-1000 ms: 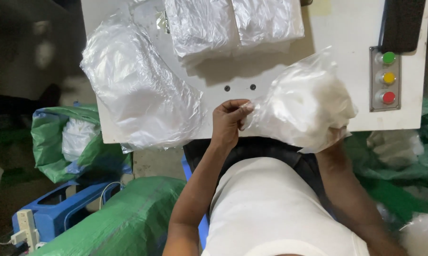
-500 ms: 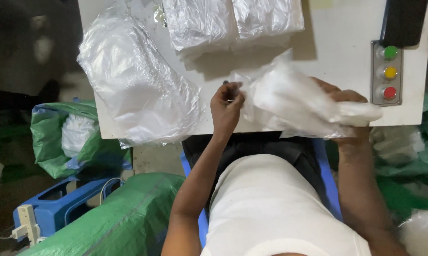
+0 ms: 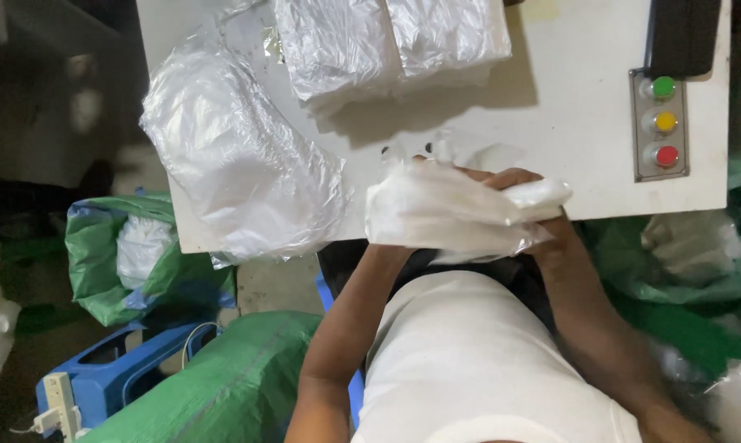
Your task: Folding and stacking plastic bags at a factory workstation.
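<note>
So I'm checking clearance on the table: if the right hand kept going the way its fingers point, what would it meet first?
Probably the loose clear plastic bags: the right hand, gripping the white bag, points leftward. Depth is unclear.

Crumpled clear white-filled bag (image 3: 444,215), seemingly flattened

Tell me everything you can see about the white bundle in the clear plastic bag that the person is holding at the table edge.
The bagged white bundle is a soft, pale mass, like folded cloth or padding, wrapped in thin, crinkled, glossy clear plastic. It lies roughly flat and sideways across the near edge of the white table, partly overhanging toward the person's body. The right hand grips its upper right end, where the plastic bunches into a tail. The left hand is mostly hidden behind the bundle's left side. What exactly is inside cannot be made out.
</note>
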